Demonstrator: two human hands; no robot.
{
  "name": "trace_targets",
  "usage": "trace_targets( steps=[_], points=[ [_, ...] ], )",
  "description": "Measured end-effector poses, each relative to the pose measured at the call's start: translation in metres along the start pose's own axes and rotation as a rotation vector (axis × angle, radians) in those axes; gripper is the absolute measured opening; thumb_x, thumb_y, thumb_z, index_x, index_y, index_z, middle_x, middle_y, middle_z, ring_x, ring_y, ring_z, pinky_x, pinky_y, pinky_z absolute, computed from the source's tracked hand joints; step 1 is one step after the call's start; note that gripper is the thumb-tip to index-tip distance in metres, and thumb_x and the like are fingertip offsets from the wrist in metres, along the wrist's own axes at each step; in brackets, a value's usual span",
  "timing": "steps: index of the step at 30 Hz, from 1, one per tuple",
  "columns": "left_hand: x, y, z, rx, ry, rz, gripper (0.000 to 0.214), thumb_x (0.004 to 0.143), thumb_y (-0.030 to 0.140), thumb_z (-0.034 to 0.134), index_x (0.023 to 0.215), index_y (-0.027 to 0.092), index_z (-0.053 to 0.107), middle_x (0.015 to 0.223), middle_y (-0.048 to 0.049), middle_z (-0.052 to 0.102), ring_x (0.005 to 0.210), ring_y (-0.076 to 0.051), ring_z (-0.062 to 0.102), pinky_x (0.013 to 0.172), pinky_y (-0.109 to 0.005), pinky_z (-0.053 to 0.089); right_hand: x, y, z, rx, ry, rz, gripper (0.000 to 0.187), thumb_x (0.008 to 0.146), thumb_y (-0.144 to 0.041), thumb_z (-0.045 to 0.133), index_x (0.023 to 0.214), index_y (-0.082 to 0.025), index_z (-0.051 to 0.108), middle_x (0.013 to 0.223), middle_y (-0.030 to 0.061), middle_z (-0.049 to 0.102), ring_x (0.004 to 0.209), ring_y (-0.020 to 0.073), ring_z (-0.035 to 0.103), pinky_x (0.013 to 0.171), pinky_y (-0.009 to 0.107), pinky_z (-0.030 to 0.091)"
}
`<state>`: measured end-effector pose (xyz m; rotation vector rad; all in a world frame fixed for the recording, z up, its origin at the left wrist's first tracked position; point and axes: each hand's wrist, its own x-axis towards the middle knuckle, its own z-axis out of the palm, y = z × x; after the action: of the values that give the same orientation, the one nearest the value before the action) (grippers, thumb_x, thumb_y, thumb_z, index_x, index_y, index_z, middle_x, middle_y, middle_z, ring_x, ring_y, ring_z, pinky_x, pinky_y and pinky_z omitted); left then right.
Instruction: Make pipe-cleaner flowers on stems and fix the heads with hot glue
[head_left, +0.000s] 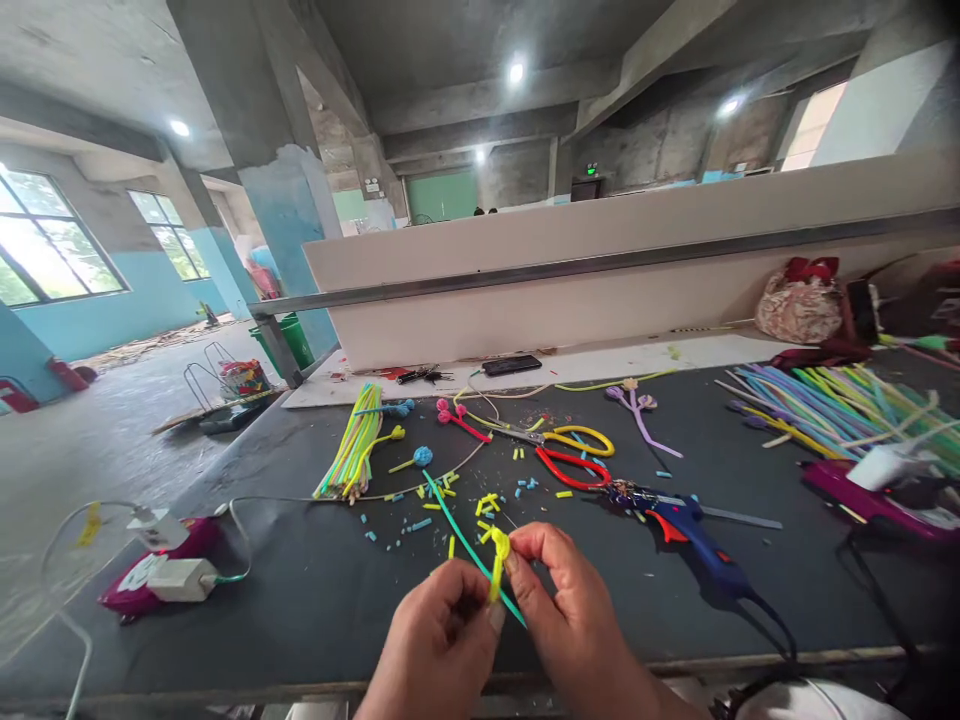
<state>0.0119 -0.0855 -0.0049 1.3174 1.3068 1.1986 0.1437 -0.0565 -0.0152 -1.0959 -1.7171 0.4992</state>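
Between my two hands is a yellow pipe cleaner (496, 565) with a curled, knotted top. My left hand (442, 635) pinches its lower end. My right hand (566, 605) grips the curled top between thumb and fingertips. A long green pipe cleaner (457, 528) lies behind the hands on the dark table. Short yellow and blue cut pieces (487, 503) are scattered just beyond. Scissors (574, 455) with one yellow and one red handle lie farther back, and a blue glue gun (694, 540) rests to the right. A blue ball-topped stem (422, 457) is on the left.
A bundle of pipe cleaners (351, 445) lies at left, and a larger spread (840, 410) at right. Purple power strips (161, 570) sit on both sides with trailing cables. A phone (511, 366) and keys (424, 375) lie along the back edge. A purple stem (637, 410) is behind the scissors.
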Motion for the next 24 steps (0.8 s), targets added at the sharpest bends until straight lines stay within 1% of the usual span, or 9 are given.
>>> trace_targets(
  steps=[3,5,7,9,11,14,16,21,24],
  points=[
    [0.004,0.008,-0.006,-0.181,-0.12,-0.13,0.022,0.073,0.039,0.058,0.078,0.019,0.052,0.06,0.0061,0.046,0.039,-0.005,0.035,0.036,-0.018,0.034,-0.003,-0.001,0.0,0.035,-0.017,-0.032,0.015,0.09,-0.027,0.045,0.08,-0.021,0.054,0.078,0.0026,0.059,0.076,0.0179,0.055,0.069,0.031,0.046],
    [0.005,0.012,-0.01,-0.173,-0.156,-0.172,0.023,0.075,0.041,0.056,0.076,0.019,0.05,0.06,0.0056,0.047,0.037,-0.005,0.034,0.034,-0.018,0.031,-0.005,0.0,-0.001,0.053,-0.046,-0.034,0.014,0.09,-0.026,0.045,0.08,-0.021,0.054,0.079,0.0024,0.059,0.076,0.0173,0.055,0.069,0.03,0.046],
    [0.005,0.012,-0.013,-0.083,-0.159,-0.166,0.021,0.077,0.036,0.055,0.07,0.018,0.049,0.057,0.0059,0.045,0.039,-0.005,0.031,0.036,-0.017,0.026,-0.006,0.001,-0.002,0.076,-0.093,-0.036,0.007,0.088,-0.023,0.047,0.087,-0.021,0.054,0.083,0.0026,0.06,0.079,0.0168,0.057,0.071,0.029,0.048],
    [0.006,0.011,-0.016,0.025,-0.149,-0.114,0.018,0.077,0.03,0.056,0.066,0.016,0.051,0.057,0.0053,0.043,0.046,-0.006,0.033,0.042,-0.017,0.027,-0.005,0.0,-0.005,0.086,-0.149,-0.062,0.021,0.082,-0.017,0.052,0.103,-0.021,0.051,0.092,0.0036,0.061,0.085,0.0166,0.058,0.076,0.029,0.048],
    [0.006,0.01,-0.019,0.111,-0.149,-0.058,0.013,0.075,0.025,0.055,0.066,0.015,0.053,0.058,0.0043,0.043,0.054,-0.008,0.036,0.049,-0.018,0.03,-0.003,-0.002,-0.009,0.085,-0.237,-0.104,0.032,0.079,-0.012,0.054,0.109,-0.022,0.05,0.096,0.0028,0.062,0.086,0.0157,0.059,0.078,0.027,0.047],
    [0.005,0.012,-0.025,0.222,-0.166,-0.022,0.011,0.075,0.023,0.052,0.067,0.015,0.055,0.059,0.0033,0.045,0.057,-0.01,0.038,0.052,-0.02,0.032,0.003,-0.009,-0.015,0.064,-0.358,-0.143,0.015,0.083,-0.013,0.051,0.094,-0.023,0.056,0.086,-0.0001,0.063,0.078,0.0135,0.059,0.07,0.024,0.046],
    [0.004,0.016,-0.029,0.306,-0.192,0.006,0.012,0.076,0.022,0.051,0.067,0.016,0.055,0.059,0.0031,0.046,0.057,-0.011,0.038,0.053,-0.02,0.033,0.006,-0.011,-0.019,0.033,-0.387,-0.153,0.009,0.086,-0.016,0.05,0.088,-0.022,0.057,0.08,-0.0007,0.063,0.072,0.0128,0.058,0.066,0.023,0.045],
    [0.0,0.025,-0.038,0.49,-0.283,0.063,0.016,0.076,0.021,0.051,0.062,0.016,0.054,0.058,0.0035,0.048,0.057,-0.01,0.04,0.053,-0.019,0.031,0.006,-0.013,-0.024,-0.102,-0.476,-0.204,0.01,0.084,-0.012,0.052,0.082,-0.022,0.055,0.075,-0.0024,0.06,0.067,0.0119,0.055,0.062,0.022,0.042],
    [-0.002,0.023,-0.041,0.51,-0.28,0.05,0.019,0.076,0.02,0.052,0.057,0.016,0.051,0.055,0.0041,0.046,0.055,-0.01,0.039,0.051,-0.019,0.029,0.005,-0.014,-0.025,-0.15,-0.519,-0.245,0.013,0.081,-0.009,0.052,0.08,-0.022,0.053,0.073,-0.003,0.06,0.066,0.0115,0.055,0.061,0.022,0.042]
  ],
)
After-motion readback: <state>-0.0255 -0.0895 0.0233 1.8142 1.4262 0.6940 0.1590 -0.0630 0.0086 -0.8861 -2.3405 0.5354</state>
